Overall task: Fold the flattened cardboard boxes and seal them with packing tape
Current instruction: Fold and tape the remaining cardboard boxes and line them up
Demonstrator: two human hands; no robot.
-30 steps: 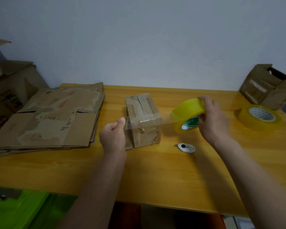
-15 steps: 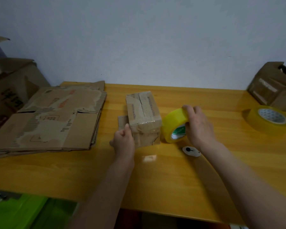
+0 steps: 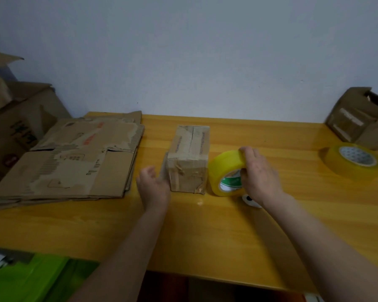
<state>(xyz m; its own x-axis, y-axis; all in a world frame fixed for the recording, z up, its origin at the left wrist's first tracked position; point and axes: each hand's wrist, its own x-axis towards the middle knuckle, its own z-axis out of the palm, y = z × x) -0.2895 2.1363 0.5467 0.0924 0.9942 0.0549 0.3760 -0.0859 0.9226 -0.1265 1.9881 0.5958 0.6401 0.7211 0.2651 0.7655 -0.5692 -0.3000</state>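
A small folded cardboard box [image 3: 189,155] stands on the yellow wooden table [image 3: 205,232], with clear tape across its near end. My left hand [image 3: 154,187] lies against the box's left side, fingers loosely bent, pressing the tape there. A yellow tape roll [image 3: 226,171] stands on edge just right of the box. My right hand [image 3: 258,173] grips that roll over its top, thumb at the core.
A stack of flattened cardboard boxes [image 3: 74,162] covers the table's left part. A second tape roll [image 3: 354,160] lies flat at the right, an open box [image 3: 362,118] behind it. A small white cutter [image 3: 250,200] peeks out under my right wrist. Large cartons [image 3: 15,125] stand at the far left.
The stretched tape has been laid onto the box. My right hand brought the roll down beside the box's right side. My left hand went from pinching the tape end to pressing the box's left side.
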